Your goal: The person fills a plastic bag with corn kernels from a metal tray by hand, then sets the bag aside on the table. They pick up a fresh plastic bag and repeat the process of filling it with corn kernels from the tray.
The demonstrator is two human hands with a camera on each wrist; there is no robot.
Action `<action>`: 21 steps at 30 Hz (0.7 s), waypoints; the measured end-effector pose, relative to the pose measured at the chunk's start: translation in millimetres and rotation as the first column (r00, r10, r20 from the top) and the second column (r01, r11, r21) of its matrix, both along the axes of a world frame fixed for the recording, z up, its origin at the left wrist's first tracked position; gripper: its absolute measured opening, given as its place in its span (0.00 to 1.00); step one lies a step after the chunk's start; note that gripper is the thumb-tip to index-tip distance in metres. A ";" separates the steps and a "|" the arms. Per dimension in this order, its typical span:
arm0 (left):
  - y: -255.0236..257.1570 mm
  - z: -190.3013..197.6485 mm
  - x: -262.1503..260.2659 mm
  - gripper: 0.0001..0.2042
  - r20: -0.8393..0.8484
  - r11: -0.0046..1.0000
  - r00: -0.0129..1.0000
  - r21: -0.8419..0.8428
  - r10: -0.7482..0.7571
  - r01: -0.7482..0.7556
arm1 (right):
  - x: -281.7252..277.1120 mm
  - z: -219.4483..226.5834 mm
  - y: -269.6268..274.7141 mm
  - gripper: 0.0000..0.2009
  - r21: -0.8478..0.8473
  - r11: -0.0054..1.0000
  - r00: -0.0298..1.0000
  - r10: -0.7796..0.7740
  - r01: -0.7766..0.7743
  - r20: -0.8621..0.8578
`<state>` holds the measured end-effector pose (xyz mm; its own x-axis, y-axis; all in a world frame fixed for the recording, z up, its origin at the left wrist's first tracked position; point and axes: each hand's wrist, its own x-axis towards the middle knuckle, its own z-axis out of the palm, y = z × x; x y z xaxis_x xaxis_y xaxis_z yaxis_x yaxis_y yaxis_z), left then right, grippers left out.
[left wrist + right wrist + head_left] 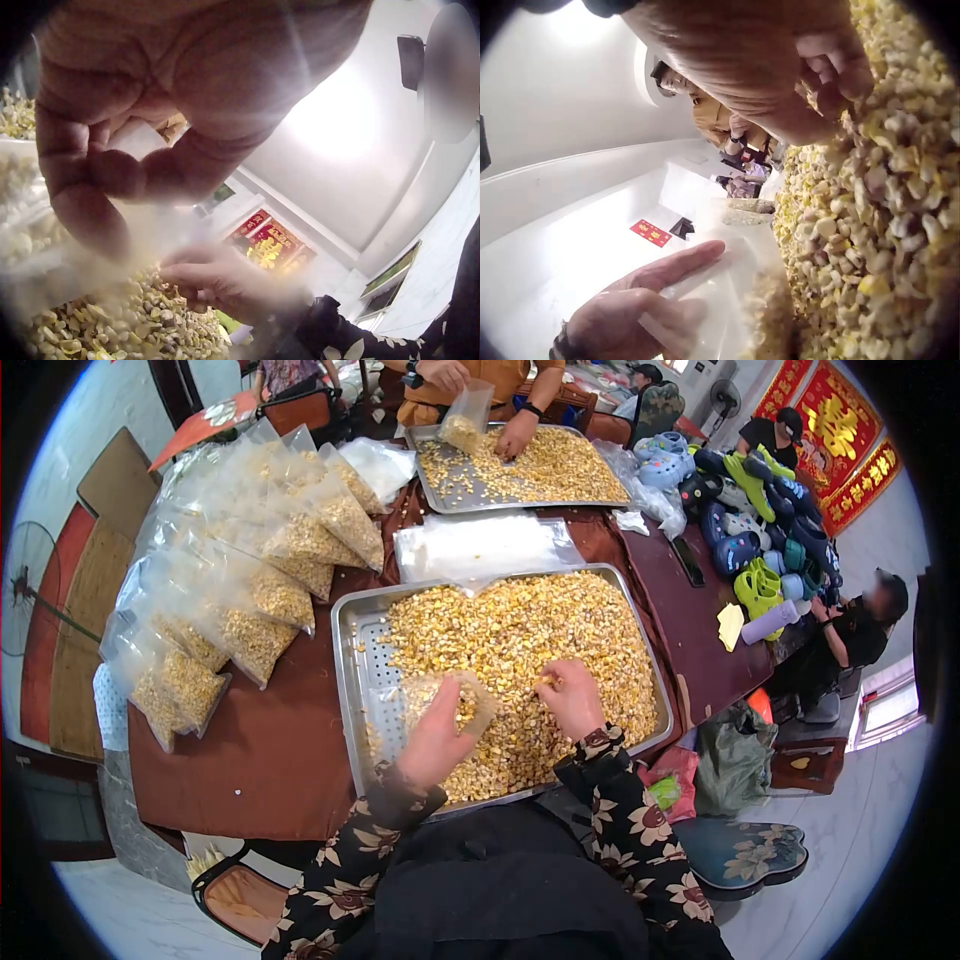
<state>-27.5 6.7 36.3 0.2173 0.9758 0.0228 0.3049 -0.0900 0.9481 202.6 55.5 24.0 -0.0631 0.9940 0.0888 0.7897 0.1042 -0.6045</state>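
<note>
A metal tray point(344, 660) in front of me is heaped with yellow and whitish corn kernels point(560, 605). My left hand point(435, 738) grips a clear plastic bag point(484, 710) at its mouth, tilted low over the tray's left part. Some kernels lie inside the bag, as the right wrist view shows too. Just above the heap, to the right of the bag, my right hand point(572, 700) has its fingers curled around a few kernels. In the right wrist view the right hand point(780, 67) hides most of what its fingers hold.
Many filled bags point(255, 635) crowd the table's left side. Flat plastic bags point(485, 547) lie behind my tray. Across the table, a person's hand point(515, 435) works at a second tray point(480, 503). Clogs point(735, 550), a phone point(688, 560) and a purple bottle point(770, 622) are at right.
</note>
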 end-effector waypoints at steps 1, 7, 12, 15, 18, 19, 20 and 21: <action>0.3 0.3 -0.3 0.24 0.011 1.000 1.000 -0.014 -0.012 0.012 | 0.0 3.6 1.5 0.12 0.094 0.995 0.998 -0.046 0.042 0.046; 0.7 -2.6 2.9 0.26 0.028 0.999 0.999 -0.005 -0.038 0.038 | 16.9 -7.2 37.7 0.30 0.307 0.951 0.931 -0.148 0.041 0.334; 0.8 -19.1 -0.4 0.30 -0.045 0.998 0.998 -0.040 -0.040 0.038 | -5.7 -7.5 29.3 0.23 0.203 0.979 0.907 -0.065 -0.023 0.417; 1.7 -22.5 -1.1 0.33 -0.012 0.996 0.998 -0.069 -0.059 0.058 | -18.7 -21.1 11.7 0.17 0.207 0.971 0.918 0.027 -0.118 0.397; 2.9 -15.3 -1.6 0.34 0.023 0.992 0.996 -0.089 -0.083 0.085 | -16.0 -37.4 20.7 0.12 0.342 0.929 0.952 0.033 -0.141 0.305; 2.8 -18.0 -1.8 0.34 0.004 0.993 0.997 -0.087 -0.083 0.083 | -12.9 -39.5 25.4 0.11 0.451 0.884 0.972 0.014 -0.121 0.233; 2.7 -20.3 -1.7 0.34 -0.013 0.993 0.996 -0.084 -0.083 0.081 | -8.2 -40.3 31.1 0.11 0.453 0.883 0.972 0.014 -0.122 0.235; 2.6 -21.5 -1.9 0.34 -0.010 0.993 0.997 -0.081 -0.082 0.081 | -6.8 -33.1 37.6 0.09 0.177 0.980 0.985 -0.065 0.094 -0.161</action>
<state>-29.4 9.3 14.8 0.2956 0.9535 -0.0581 0.3124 -0.0390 0.9491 195.8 93.1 -9.1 0.0441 0.9613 0.2719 0.6989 0.1648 -0.6960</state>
